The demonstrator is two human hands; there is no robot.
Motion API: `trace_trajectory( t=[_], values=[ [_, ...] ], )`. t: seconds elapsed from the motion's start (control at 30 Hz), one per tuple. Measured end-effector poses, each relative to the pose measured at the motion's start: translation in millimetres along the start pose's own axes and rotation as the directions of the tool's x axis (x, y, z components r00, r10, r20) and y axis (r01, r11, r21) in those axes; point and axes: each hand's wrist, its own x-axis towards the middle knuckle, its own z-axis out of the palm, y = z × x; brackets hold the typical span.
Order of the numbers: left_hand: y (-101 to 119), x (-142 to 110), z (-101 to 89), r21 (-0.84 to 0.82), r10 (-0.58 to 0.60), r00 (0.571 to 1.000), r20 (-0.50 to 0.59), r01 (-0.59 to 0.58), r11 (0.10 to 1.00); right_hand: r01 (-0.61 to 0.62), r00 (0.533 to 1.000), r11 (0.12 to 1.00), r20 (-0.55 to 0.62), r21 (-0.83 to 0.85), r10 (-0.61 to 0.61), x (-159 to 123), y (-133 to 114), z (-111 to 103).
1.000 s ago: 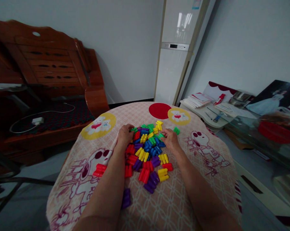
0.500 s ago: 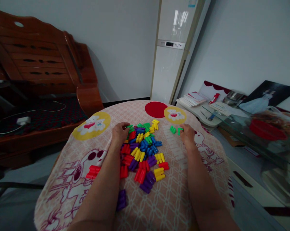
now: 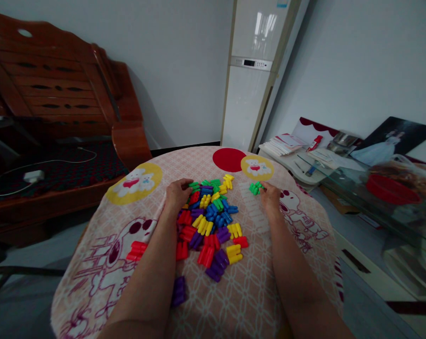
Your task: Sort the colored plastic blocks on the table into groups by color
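Note:
Many plastic building blocks with rounded, finger-like ribs lie in a loose pile (image 3: 213, 216) of red, yellow, blue, purple and green. At its far left edge my left hand (image 3: 177, 194) is closed, thumb and index finger at a green building block (image 3: 193, 187). Across the table my right hand (image 3: 271, 196) pinches another green block (image 3: 260, 185), held against a second green block (image 3: 253, 189). Those two sit at the far end of a pale, see-through, ladder-like strip (image 3: 255, 214) lying on the cloth. My fingers partly hide the pieces they hold.
A patterned cloth (image 3: 248, 292) covers the rounded table. Single blocks lie apart, red (image 3: 136, 251) and purple (image 3: 179, 291), beside my left forearm. A glass-topped cabinet (image 3: 340, 188) stands right, a wooden bench (image 3: 57, 103) left, and a tall white appliance (image 3: 248, 103) behind.
My right hand has moved left with its green block, closing the gap to the other green block on the strip. My left hand has barely shifted at the pile.

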Motion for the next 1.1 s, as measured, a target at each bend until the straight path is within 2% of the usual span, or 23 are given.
trace_trajectory(
  t=[0.17, 0.27, 0.37, 0.5, 0.7, 0.83, 1.0, 1.1],
  values=[
    [9.7, 1.3, -4.1, -0.105, 0.0, 1.0, 0.001, 0.0, 0.995, 0.038, 0.997, 0.995, 0.071, -0.093, -0.032, -2.3, -7.1, -2.3],
    [20.6, 0.8, -5.4, -0.222, 0.012, 0.999, 0.047, -0.002, 0.975, 0.044, 0.998, 0.988, 0.045, -0.15, -0.038, -2.8, -19.8, -7.5],
    [30.2, -0.9, -2.1, -0.314, 0.041, 0.995, 0.088, -0.011, 0.949, 0.107, 0.994, 0.983, 0.005, -0.15, -0.107, -2.2, -38.2, -10.9],
    [36.3, -3.2, 6.2, -0.32, 0.056, 0.991, 0.121, -0.015, 0.947, 0.18, 0.984, 0.971, 0.036, -0.157, -0.176, -3.6, -50.9, -9.1],
    [37.6, -5.8, 13.0, -0.298, 0.067, 0.986, 0.149, -0.02, 0.954, 0.187, 0.978, 0.935, 0.152, -0.301, -0.146, -14.8, -34.4, 5.0],
    [35.4, -6.3, 14.3, -0.278, 0.073, 0.988, 0.137, -0.032, 0.96, 0.152, 0.976, 0.945, 0.194, -0.289, -0.097, -16.6, -27.6, 12.0],
    [32.8, -5.5, 14.6, -0.272, 0.068, 0.99, 0.125, -0.032, 0.962, 0.19, 0.98, 0.957, 0.104, -0.218, -0.171, -13.9, -23.6, 10.5],
    [29.8, -4.1, 15.3, -0.283, 0.088, 0.988, 0.13, -0.048, 0.958, 0.167, 0.986, 0.97, 0.038, -0.177, -0.163, -12.4, -20.6, 9.9]
  ],
)
